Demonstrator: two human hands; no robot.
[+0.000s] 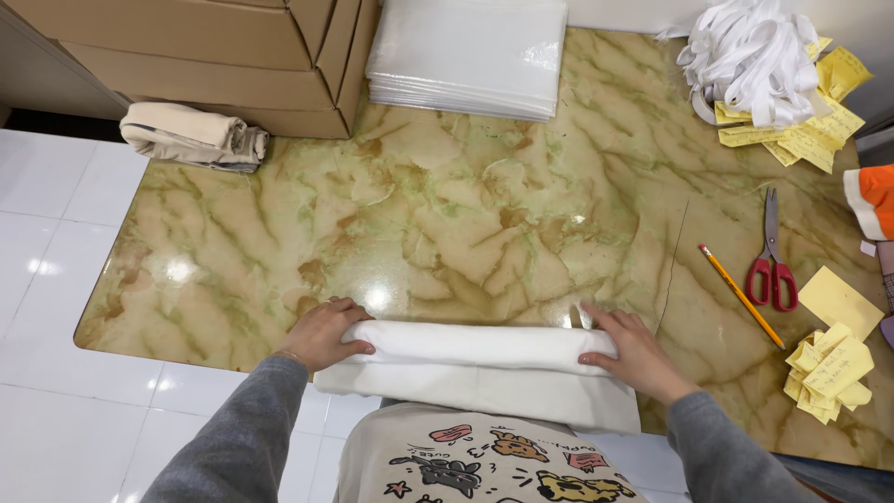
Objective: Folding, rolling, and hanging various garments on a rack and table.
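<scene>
A white cloth (480, 368) lies partly rolled along the near edge of the marble-patterned table (447, 214), its lower layer hanging over the edge. My left hand (323, 333) grips the roll's left end, fingers curled over the top. My right hand (633, 352) grips the right end, thumb under the roll and fingers on top. Both sleeves are grey.
Cardboard boxes (233, 47) and a folded beige cloth (194, 137) sit far left. A stack of clear plastic bags (468, 56) lies far centre. White straps (750, 56), yellow paper slips (810, 135), red scissors (771, 261), a pencil (741, 296) and more yellow notes (832, 368) are at right.
</scene>
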